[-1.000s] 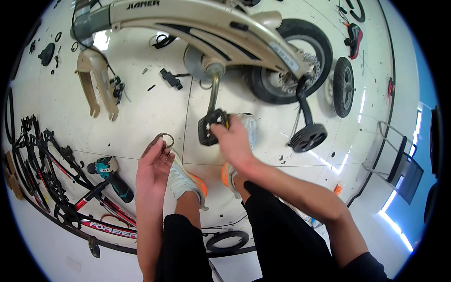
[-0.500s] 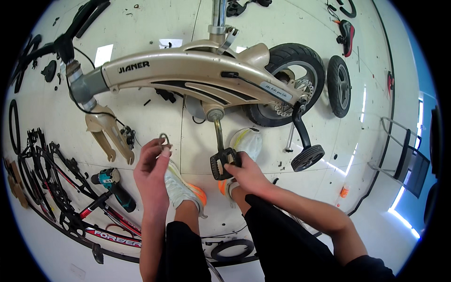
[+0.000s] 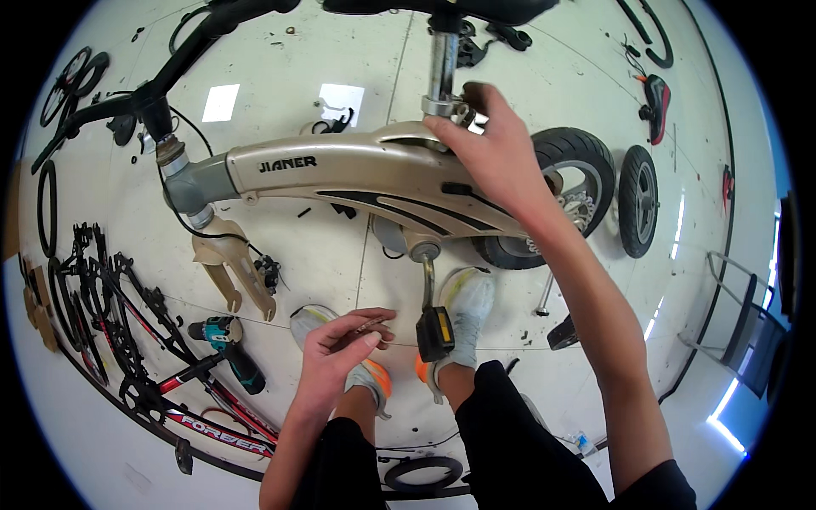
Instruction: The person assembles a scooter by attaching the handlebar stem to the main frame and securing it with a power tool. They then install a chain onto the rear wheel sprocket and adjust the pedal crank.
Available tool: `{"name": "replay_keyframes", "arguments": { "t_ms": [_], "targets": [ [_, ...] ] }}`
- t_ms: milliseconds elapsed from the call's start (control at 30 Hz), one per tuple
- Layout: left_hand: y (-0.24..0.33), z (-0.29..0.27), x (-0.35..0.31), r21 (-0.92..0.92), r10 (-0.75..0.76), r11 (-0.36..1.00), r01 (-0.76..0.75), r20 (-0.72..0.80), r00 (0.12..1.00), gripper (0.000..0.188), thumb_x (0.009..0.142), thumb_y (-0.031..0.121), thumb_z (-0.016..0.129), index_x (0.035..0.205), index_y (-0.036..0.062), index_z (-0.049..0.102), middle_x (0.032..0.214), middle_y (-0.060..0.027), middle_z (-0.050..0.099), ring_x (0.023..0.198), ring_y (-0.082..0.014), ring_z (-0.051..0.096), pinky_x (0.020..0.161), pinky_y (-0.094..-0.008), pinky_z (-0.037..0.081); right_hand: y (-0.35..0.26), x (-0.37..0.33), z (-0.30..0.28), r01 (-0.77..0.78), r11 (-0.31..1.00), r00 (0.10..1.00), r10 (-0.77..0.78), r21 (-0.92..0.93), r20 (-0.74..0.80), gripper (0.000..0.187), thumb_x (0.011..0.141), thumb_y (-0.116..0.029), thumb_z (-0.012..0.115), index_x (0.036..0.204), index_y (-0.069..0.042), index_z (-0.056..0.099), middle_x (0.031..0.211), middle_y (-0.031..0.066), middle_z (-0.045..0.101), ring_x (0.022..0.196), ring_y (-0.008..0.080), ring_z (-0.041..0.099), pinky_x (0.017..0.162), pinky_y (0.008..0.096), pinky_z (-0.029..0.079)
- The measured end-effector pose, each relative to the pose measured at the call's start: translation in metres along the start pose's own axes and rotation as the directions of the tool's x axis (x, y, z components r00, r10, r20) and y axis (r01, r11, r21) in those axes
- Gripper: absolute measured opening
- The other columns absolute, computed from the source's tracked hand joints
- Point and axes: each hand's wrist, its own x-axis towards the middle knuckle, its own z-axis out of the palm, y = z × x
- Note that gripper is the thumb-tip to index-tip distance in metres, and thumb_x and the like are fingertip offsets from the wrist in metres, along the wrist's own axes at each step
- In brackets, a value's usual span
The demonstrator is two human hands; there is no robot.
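One ring point(image 3: 371, 324): your left hand point(image 3: 336, 346) is pinching it | one seat clamp point(image 3: 437, 106): your right hand point(image 3: 495, 151) is clasping it

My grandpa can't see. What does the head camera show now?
A person's right hand is at the seat post clamp of a beige bike frame, while the left hand holds a small thin piece. A teal-and-black drill, loose wheel and bike parts are on the pale floor.

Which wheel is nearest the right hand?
The rear wheel on the beige frame, partly hidden by the right forearm; the loose wheel farther right sits apart.
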Motion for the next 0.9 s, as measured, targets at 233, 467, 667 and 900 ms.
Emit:
{"name": "replay_keyframes", "arguments": {
  "t_ms": [233,467,667,900],
  "targets": [
    [0.021,0.0,0.003,0.039,-0.087,0.995,0.087,-0.016,0.996,0.029,0.095,0.014,0.047,0.106,-0.008,0.06,0.113,-0.0242,0.061,0.093,-0.0261,0.064,0.084,-0.0355,0.051,-0.007,-0.006,0.017,-0.225,0.965,0.974,0.224,0.135,0.025,0.061,0.081,-0.033,0.066,0.114,0.014,0.044,0.084,0.0212,0.065,0.073,0.0267,0.063,0.069,0.0362,0.049],
    [0.02,-0.01,0.002,0.0,-0.073,0.997,0.074,-0.072,0.995,0.023,0.094,0.011,0.049,0.106,-0.0052,0.06,0.106,-0.0128,0.066,0.088,-0.0169,0.063,0.081,-0.0296,0.049,-0.015,-0.007,0.014,-0.296,0.953,0.954,0.298,-0.058,0.018,0.045,0.082,-0.032,0.062,0.081,0.012,0.057,0.061,0.021,0.057,0.062,0.0322,0.061,0.064,0.039,0.047],
    [0.024,-0.015,0.003,-0.052,-0.143,0.989,0.137,-0.15,0.978,0.019,0.093,0.011,0.051,0.102,-0.005,0.057,0.101,-0.0119,0.066,0.085,-0.0154,0.062,0.08,-0.0283,0.048,-0.009,0.008,0.007,-0.457,0.888,0.859,0.425,0.054,0.284,0.035,0.083,-0.024,0.056,0.063,0.004,0.054,0.054,0.0114,0.054,0.048,0.0204,0.053,0.048,0.0337,0.043],
    [0.02,-0.02,-0.001,-0.067,-0.152,0.987,0.144,-0.137,0.979,0.018,0.092,0.011,0.054,0.102,-0.003,0.057,0.1,-0.0111,0.066,0.084,-0.0155,0.062,0.08,-0.0286,0.048,-0.018,0.018,-0.011,-0.624,0.769,0.688,0.458,0.137,0.562,0.033,0.085,-0.019,0.052,0.055,-0.01,0.04,0.048,-0.0023,0.036,0.039,0.0086,0.031,0.037,0.0271,0.024]
  ]
}}
